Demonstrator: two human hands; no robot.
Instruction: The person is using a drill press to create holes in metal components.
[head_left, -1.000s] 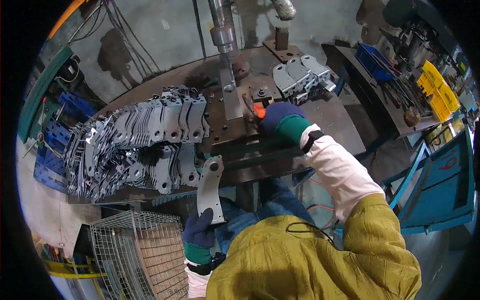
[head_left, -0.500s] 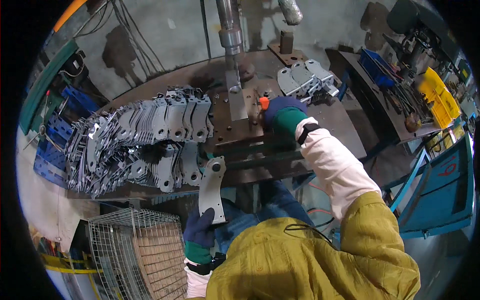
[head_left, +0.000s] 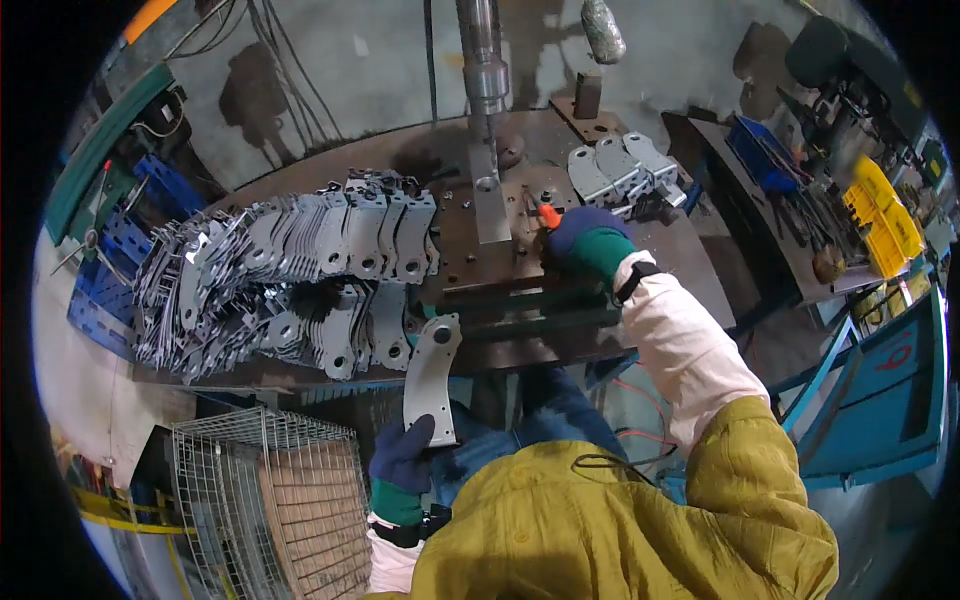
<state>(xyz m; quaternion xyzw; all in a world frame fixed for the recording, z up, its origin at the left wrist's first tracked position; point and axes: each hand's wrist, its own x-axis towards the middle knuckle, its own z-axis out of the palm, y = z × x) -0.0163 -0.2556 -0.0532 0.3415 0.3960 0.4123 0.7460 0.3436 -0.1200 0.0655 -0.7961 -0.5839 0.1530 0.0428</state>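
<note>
My left hand [head_left: 402, 458], in a dark blue and green glove, grips the lower end of a curved grey metal plate [head_left: 432, 375]. The plate stands nearly upright in front of the table edge, with a large hole near its top. Over the machine's base plate [head_left: 472, 266], my gloved right hand [head_left: 590, 235] is closed round a tool with an orange end [head_left: 549, 216]; the rest of that tool is mostly hidden. Just left of this hand, the press's steel punch bar [head_left: 489, 205] hangs down under a round ram [head_left: 487, 80].
Stacks of similar curved plates [head_left: 345, 235] cover the table's left side. Several more formed plates [head_left: 615, 168] lie beyond my right hand. A wire basket [head_left: 290, 500] stands below left. At right are a side bench with a blue bin [head_left: 760, 150], a yellow bin [head_left: 885, 215] and a blue metal frame [head_left: 880, 380].
The whole view has shifted slightly, so the press and table appear further right and lower. Both hands keep their grips; the plate stays in my left hand.
</note>
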